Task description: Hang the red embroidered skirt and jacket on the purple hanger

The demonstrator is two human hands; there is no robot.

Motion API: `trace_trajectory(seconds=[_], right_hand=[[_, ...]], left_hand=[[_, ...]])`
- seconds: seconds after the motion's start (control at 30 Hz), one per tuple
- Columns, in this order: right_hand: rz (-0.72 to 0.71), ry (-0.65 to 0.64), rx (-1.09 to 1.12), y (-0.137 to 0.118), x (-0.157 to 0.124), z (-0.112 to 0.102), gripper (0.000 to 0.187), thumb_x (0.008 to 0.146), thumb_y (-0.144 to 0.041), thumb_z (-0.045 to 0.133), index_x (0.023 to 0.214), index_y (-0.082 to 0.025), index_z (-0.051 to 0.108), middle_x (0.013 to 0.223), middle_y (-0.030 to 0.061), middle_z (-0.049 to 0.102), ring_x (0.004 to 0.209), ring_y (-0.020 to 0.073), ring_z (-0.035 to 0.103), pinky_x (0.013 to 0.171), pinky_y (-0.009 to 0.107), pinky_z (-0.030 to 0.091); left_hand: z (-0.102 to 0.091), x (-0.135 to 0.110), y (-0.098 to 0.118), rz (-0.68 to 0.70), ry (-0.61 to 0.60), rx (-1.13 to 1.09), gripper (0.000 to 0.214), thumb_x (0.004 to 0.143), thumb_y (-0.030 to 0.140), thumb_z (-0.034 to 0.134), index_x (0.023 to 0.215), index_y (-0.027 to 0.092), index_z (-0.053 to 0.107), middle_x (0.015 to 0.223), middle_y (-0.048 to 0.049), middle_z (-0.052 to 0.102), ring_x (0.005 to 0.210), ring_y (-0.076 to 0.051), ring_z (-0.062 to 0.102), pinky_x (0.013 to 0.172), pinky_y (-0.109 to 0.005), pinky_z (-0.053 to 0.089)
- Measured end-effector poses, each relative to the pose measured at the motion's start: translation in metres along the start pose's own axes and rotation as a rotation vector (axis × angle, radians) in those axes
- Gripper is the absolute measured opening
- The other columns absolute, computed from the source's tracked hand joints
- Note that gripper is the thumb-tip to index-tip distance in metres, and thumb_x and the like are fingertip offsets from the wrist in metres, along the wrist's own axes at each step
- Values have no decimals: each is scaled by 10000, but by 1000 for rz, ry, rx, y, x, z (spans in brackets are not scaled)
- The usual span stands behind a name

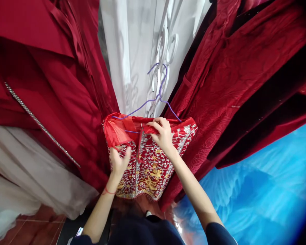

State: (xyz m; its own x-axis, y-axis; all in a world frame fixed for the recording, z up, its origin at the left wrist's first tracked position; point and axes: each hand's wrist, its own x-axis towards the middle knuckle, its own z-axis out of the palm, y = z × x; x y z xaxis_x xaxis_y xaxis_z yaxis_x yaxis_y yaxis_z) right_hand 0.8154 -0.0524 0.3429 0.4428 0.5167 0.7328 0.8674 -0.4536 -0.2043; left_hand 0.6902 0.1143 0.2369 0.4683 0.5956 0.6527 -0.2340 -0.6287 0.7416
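A red garment with gold and silver embroidery (153,170) hangs on a thin purple wire hanger (158,97) in front of me. My left hand (119,160) is closed on the embroidered front panel at its left side. My right hand (162,133) pinches the red collar edge at the top middle, just under the hanger. A thin red string circles my left wrist.
Dark red gowns (232,85) hang close on the right, and more red ones, one with a rhinestone strip (40,126), on the left. White fabric (137,51) hangs straight ahead, pale tulle (28,177) at lower left, a blue cloth (257,190) at lower right.
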Motion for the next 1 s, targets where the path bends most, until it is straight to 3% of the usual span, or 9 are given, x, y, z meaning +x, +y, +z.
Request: trace_trajectory(seconds=[0.13,0.23,0.3,0.47,0.53,0.6,0.7,0.87,1.0], right_hand=[[-60,40,-34,-9,-7,-1,304,893,-195,543,1151,-256,693,1063,93,603,1009,269,507,899,422,386],[-112,63,-95,-16,-14,1,276,905,-229,566,1145,-282,693,1070,89,627,1056,281,510,949,459,360],[-60,136,-131,-22,-23,9,266,902,-279,590,1147,-299,691,1095,97,621,1101,307,497,985,507,334],[506,561,-71,-47,-80,58,355,909,-374,556,1223,-216,605,1231,212,509,1221,379,422,950,596,375],[662,618,-5,-58,-111,84,275,929,-377,499,1109,-196,601,1138,208,544,1148,354,484,909,567,422],[722,503,120,-65,-135,107,245,957,-396,443,881,-212,585,896,123,603,898,274,577,811,450,479],[755,230,294,-70,-146,134,363,985,-429,393,719,-217,520,643,21,572,589,163,525,628,291,457],[689,-54,49,-69,-125,152,256,974,-308,417,1008,-148,613,762,84,678,607,164,580,571,247,398],[596,-105,-47,-65,-121,158,338,967,-186,315,804,-161,611,598,55,575,522,158,483,515,265,328]], left_hand=[[34,-31,-4,157,-35,86,456,759,423,782,1101,220,559,1145,-176,645,1101,-323,634,944,-482,507],[47,-17,-1,162,-54,34,306,843,399,705,1072,234,588,1048,-139,681,1001,-297,667,918,-465,512],[46,-1,0,174,-88,12,133,917,368,606,962,244,615,971,-109,697,960,-274,667,927,-455,502],[35,21,-2,172,-163,-6,153,942,342,566,833,246,613,869,-68,698,871,-240,646,900,-421,497],[32,22,-2,160,-194,-20,168,939,348,575,809,246,605,851,-55,693,854,-229,639,883,-402,500],[30,21,0,159,-222,-49,170,942,348,571,811,245,603,862,-51,692,864,-222,639,872,-386,500],[25,20,4,176,-261,-95,165,946,346,569,823,241,601,861,-48,683,866,-215,634,858,-372,497],[20,-6,10,98,-264,-101,191,946,365,565,799,244,576,859,-56,661,883,-223,621,858,-387,495],[21,-40,7,11,-230,-101,168,925,378,586,815,250,590,911,-83,657,942,-253,618,883,-441,504]])
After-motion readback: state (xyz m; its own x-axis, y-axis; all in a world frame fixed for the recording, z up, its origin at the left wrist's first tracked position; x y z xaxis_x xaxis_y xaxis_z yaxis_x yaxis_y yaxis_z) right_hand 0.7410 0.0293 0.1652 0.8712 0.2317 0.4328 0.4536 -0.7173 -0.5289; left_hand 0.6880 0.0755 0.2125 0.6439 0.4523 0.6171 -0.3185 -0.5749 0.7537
